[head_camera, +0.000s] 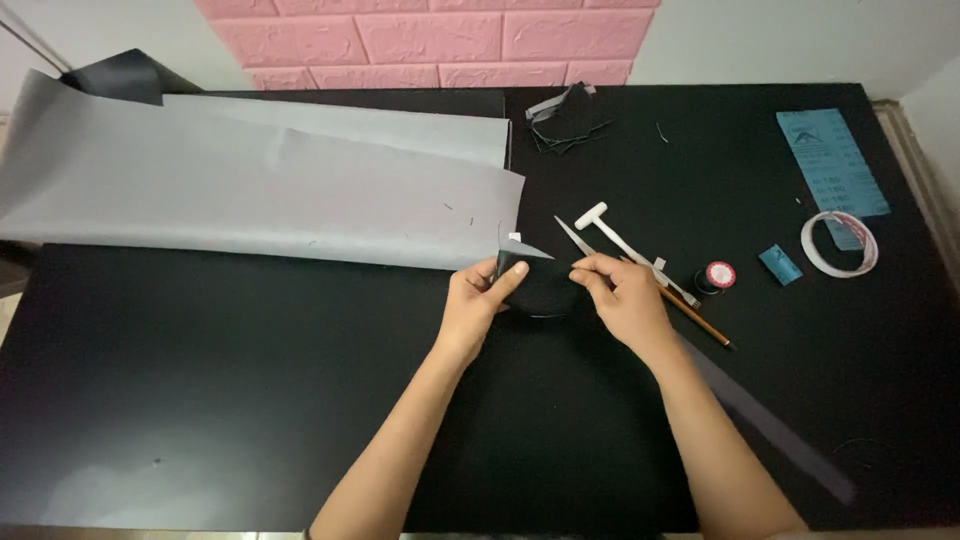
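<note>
Nearby, on the black tabletop (250, 400), lie large grey sheets (260, 180) to the left, a white T-shaped tool (612, 232), a pencil (695, 315), a small thread spool (716, 276), a tape ring (840, 243) and a blue sandpaper sheet (832, 162) (all to the right, apart from the hands). Both hands meet at the middle over a small black piece (540, 285). The left hand (480, 300) pinches its left edge, thumb pressed on top; the right hand (620, 295) has its grip closed on the right edge.
</note>
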